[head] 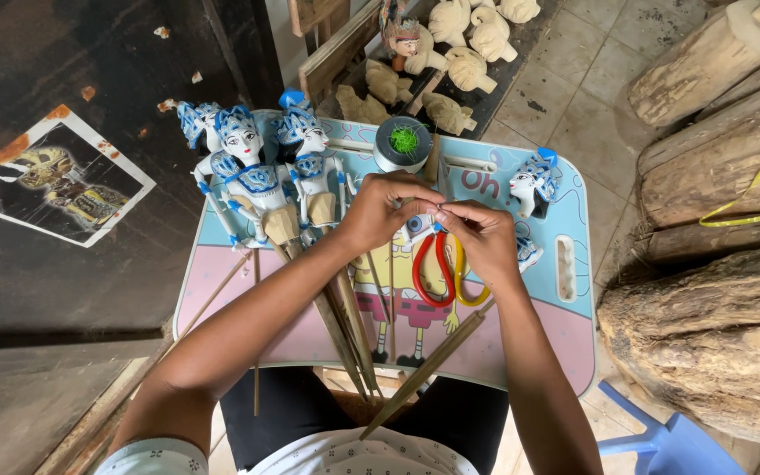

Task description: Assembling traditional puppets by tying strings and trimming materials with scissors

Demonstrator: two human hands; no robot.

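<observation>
Something too small to tell is being pinched between fingertips of the left hand (pixel 378 211) and right hand (pixel 484 237), best kept low over the tray table (pixel 565 339), near the scissors (pixel 437 268).

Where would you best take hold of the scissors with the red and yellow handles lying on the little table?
Probably by the handle loops. The scissors lie flat on the table with the red and yellow loops pointing toward the person, while the blade end is hidden under the left hand and right hand. Coming from the near edge, a grip through or around the loops looks the easiest.
</observation>
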